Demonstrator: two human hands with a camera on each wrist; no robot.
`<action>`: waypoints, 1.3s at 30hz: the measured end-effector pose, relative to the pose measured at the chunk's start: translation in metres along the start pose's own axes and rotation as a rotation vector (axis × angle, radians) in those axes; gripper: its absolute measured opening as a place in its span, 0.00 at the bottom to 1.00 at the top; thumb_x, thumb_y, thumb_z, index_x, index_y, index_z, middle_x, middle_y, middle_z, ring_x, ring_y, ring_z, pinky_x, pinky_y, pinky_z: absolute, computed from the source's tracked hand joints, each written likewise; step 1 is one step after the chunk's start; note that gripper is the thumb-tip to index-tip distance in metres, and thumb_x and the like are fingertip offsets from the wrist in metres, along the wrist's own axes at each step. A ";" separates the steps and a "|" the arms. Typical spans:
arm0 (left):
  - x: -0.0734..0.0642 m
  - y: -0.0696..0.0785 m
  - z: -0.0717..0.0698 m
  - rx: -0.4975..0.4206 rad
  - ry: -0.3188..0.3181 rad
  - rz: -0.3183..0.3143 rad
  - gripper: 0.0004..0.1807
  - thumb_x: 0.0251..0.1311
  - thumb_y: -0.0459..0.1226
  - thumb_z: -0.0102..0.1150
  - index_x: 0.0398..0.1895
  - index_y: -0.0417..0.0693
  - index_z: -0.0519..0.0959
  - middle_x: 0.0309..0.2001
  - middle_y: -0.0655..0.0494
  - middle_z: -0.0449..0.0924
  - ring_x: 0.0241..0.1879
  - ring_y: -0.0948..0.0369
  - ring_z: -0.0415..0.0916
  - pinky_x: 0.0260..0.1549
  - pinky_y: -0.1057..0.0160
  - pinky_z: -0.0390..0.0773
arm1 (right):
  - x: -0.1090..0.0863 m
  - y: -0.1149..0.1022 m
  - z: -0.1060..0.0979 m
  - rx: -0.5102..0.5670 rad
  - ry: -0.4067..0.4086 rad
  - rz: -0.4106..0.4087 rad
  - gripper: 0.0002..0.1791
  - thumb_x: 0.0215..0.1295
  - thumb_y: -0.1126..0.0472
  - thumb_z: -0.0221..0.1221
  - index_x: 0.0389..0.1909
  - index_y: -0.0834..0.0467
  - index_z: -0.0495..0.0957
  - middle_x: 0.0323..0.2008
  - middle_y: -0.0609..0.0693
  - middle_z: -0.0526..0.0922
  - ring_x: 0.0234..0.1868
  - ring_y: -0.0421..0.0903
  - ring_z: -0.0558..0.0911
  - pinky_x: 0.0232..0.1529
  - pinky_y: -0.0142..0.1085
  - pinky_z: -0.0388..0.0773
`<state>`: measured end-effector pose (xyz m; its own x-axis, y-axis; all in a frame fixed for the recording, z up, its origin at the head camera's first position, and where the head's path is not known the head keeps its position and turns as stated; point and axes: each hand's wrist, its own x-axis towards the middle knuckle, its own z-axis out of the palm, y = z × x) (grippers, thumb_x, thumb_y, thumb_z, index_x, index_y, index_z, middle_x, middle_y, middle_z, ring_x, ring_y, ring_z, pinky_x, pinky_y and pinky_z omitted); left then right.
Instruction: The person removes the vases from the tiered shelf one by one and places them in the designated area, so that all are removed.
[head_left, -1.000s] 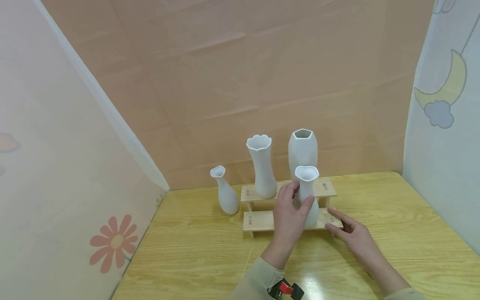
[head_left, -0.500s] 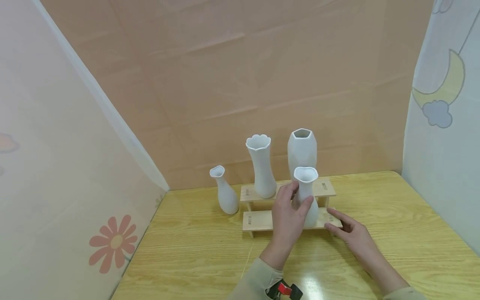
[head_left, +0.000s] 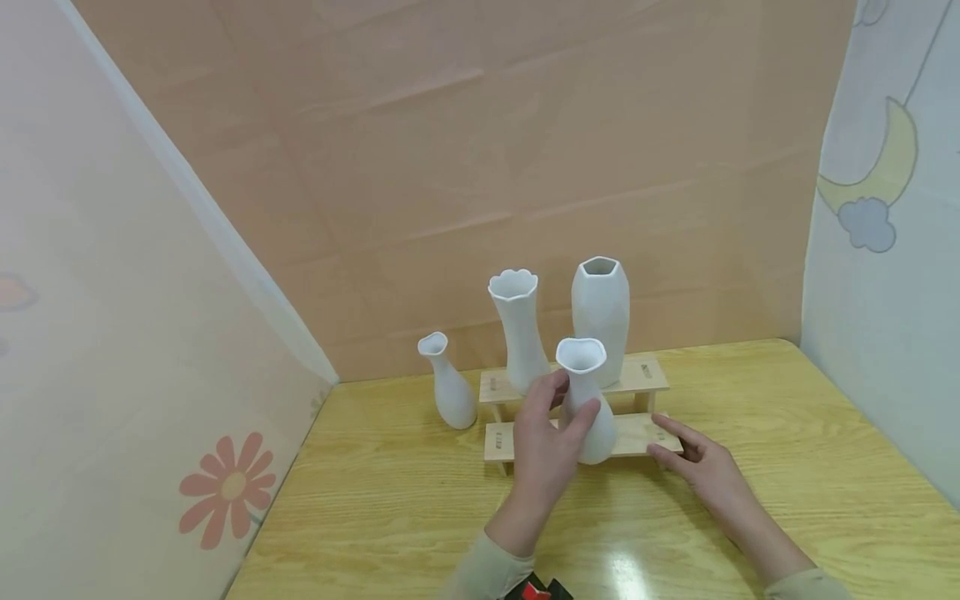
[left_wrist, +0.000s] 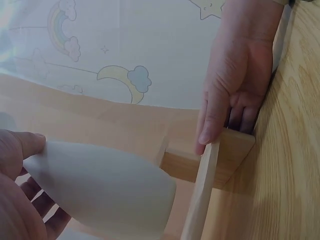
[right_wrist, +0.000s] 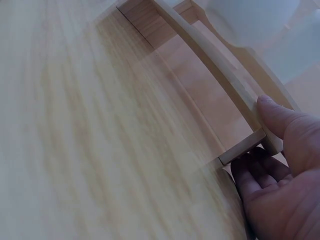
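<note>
Vase is gripped by left hand, stand by right hand, whose lower fingertips seem hidden.

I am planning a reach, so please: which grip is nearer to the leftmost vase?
Left. The left grip is right of the leftmost vase, holding another vase; the right grip is farther right, at the right end of the stand.

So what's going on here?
A person's left hand holds a white flared vase clear of the lower step of a wooden stand, while the right hand grips that step's right end. A scalloped vase and a faceted vase stand on the upper step; a slim vase stands on the table, left of the stand.
</note>
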<state>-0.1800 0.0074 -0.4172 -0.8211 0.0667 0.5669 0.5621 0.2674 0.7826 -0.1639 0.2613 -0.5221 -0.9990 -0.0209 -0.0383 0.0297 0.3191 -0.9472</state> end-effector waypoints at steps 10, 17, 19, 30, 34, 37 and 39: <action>-0.011 -0.002 -0.040 0.013 0.001 -0.017 0.21 0.68 0.37 0.78 0.61 0.51 0.84 0.57 0.58 0.85 0.57 0.57 0.83 0.59 0.49 0.85 | 0.000 0.002 0.000 0.038 -0.016 0.005 0.43 0.80 0.43 0.65 0.88 0.52 0.61 0.88 0.60 0.51 0.85 0.72 0.50 0.76 0.71 0.58; -0.020 -0.008 -0.070 0.037 -0.003 -0.068 0.22 0.68 0.36 0.78 0.62 0.54 0.83 0.57 0.62 0.83 0.58 0.57 0.83 0.62 0.45 0.83 | 0.001 0.003 0.001 0.033 -0.017 0.006 0.43 0.81 0.42 0.65 0.88 0.51 0.61 0.88 0.59 0.52 0.85 0.71 0.52 0.76 0.69 0.59; -0.021 -0.011 -0.078 0.051 0.013 -0.071 0.21 0.68 0.36 0.78 0.62 0.53 0.83 0.56 0.62 0.83 0.58 0.56 0.84 0.61 0.44 0.83 | 0.001 0.003 0.001 0.031 -0.016 0.006 0.43 0.80 0.42 0.65 0.88 0.51 0.61 0.88 0.59 0.52 0.84 0.71 0.53 0.76 0.68 0.61; -0.024 -0.028 -0.127 0.096 0.121 -0.105 0.23 0.69 0.34 0.77 0.64 0.49 0.82 0.59 0.58 0.84 0.59 0.53 0.84 0.63 0.42 0.83 | 0.000 0.000 0.001 0.004 -0.013 0.008 0.43 0.80 0.40 0.64 0.88 0.49 0.61 0.88 0.59 0.52 0.83 0.70 0.57 0.75 0.63 0.66; -0.026 -0.036 -0.143 0.131 0.157 -0.136 0.24 0.69 0.34 0.77 0.65 0.47 0.82 0.59 0.55 0.85 0.59 0.52 0.83 0.63 0.42 0.83 | 0.000 -0.001 0.000 -0.009 -0.010 0.005 0.43 0.80 0.40 0.64 0.88 0.49 0.61 0.88 0.59 0.53 0.83 0.69 0.58 0.72 0.50 0.73; -0.026 -0.044 -0.153 0.156 0.180 -0.152 0.24 0.69 0.34 0.77 0.66 0.45 0.82 0.60 0.53 0.85 0.59 0.52 0.83 0.62 0.42 0.83 | 0.000 -0.001 -0.001 -0.005 -0.006 0.001 0.43 0.80 0.40 0.64 0.88 0.49 0.62 0.87 0.59 0.54 0.82 0.67 0.60 0.64 0.33 0.77; -0.025 -0.049 -0.159 0.172 0.199 -0.154 0.24 0.69 0.34 0.77 0.66 0.43 0.82 0.59 0.51 0.85 0.59 0.51 0.83 0.62 0.42 0.83 | 0.000 0.000 0.000 -0.001 -0.002 -0.003 0.43 0.80 0.40 0.64 0.88 0.49 0.62 0.87 0.59 0.54 0.81 0.66 0.63 0.59 0.25 0.75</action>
<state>-0.1712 -0.1605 -0.4288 -0.8500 -0.1728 0.4976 0.3936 0.4194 0.8180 -0.1638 0.2616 -0.5217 -0.9991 -0.0240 -0.0358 0.0263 0.3202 -0.9470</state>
